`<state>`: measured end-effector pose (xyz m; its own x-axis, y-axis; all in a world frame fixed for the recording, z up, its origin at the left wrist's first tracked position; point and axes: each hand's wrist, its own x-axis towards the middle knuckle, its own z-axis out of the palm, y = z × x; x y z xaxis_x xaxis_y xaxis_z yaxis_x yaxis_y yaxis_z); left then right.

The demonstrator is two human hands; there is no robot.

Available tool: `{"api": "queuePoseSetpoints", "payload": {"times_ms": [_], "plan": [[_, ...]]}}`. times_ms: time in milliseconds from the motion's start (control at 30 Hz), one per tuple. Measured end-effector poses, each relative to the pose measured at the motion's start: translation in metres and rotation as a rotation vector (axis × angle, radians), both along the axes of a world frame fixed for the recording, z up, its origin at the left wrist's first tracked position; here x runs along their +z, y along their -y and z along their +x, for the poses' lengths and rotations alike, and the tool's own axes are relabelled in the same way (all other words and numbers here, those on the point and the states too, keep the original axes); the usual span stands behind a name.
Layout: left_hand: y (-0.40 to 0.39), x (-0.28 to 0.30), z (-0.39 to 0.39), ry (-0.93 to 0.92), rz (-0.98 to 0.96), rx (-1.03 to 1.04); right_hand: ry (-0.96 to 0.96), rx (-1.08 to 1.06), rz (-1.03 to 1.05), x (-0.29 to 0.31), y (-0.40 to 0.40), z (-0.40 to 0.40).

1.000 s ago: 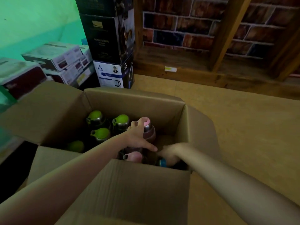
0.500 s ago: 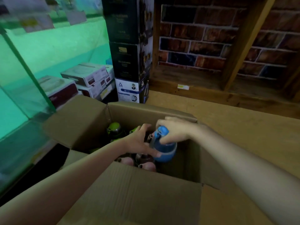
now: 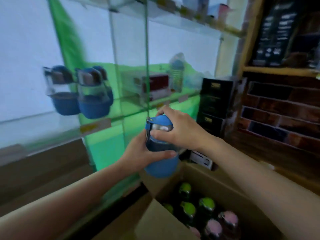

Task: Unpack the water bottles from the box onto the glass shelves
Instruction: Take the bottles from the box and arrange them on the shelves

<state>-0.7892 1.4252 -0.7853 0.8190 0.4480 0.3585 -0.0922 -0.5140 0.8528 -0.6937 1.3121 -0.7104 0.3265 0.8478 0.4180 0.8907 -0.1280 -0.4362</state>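
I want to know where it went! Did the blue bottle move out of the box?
Yes. The blue bottle went up, out of the cardboard box, and both hands hold it above the box's rim.

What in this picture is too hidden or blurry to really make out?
- Blue bottle: the left hand and right hand cover its middle and lid in the head view.
- Bottles on the glass shelf: motion blur; exact count unclear.
- Box: the bottom edge cuts it off, so the remaining bottles cannot be counted.
- Top shelf items: blurred, cut off.

A shop: glass shelves [image 3: 97,122] with price tags [image 3: 88,127], stacked boxed goods [image 3: 216,103], displayed bottles [image 3: 93,96].
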Motion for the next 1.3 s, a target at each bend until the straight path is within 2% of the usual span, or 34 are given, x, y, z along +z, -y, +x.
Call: {"api": "queuePoseSetpoints", "payload": {"times_ms": [167, 333, 500, 667, 800, 1000, 1133, 1233, 1300], "plan": [[-0.063, 0.069, -0.083, 0.042, 0.028, 0.231, 0.022, 0.272, 0.094, 0.059, -0.085, -0.057], [-0.119, 0.109, -0.159, 0.04, 0.056, 0.504, 0.058, 0.471, 0.143, 0.096, -0.157, -0.112], [-0.182, 0.117, -0.194, 0.061, -0.02, 0.688, 0.064, 0.446, 0.197, 0.103, -0.22, -0.136], [-0.244, 0.101, -0.195, 0.04, -0.046, 0.829, 0.151, 0.369, 0.146, 0.093, -0.251, -0.129], [-0.269, 0.089, -0.187, 0.014, -0.063, 0.859, 0.234, 0.324, 0.157, 0.082, -0.258, -0.122], [-0.276, 0.084, -0.179, -0.014, -0.047, 0.898, 0.251, 0.351, 0.144, 0.07, -0.265, -0.12], [-0.262, 0.089, -0.182, -0.055, 0.083, 1.025, 0.254, 0.362, 0.143, 0.064, -0.26, -0.118], [-0.235, 0.101, -0.181, 0.068, 0.287, 1.156, 0.258, 0.37, 0.191, 0.061, -0.251, -0.114], [-0.212, 0.107, -0.173, 0.156, 0.412, 1.103, 0.231, 0.372, 0.222, 0.057, -0.238, -0.107]]}}
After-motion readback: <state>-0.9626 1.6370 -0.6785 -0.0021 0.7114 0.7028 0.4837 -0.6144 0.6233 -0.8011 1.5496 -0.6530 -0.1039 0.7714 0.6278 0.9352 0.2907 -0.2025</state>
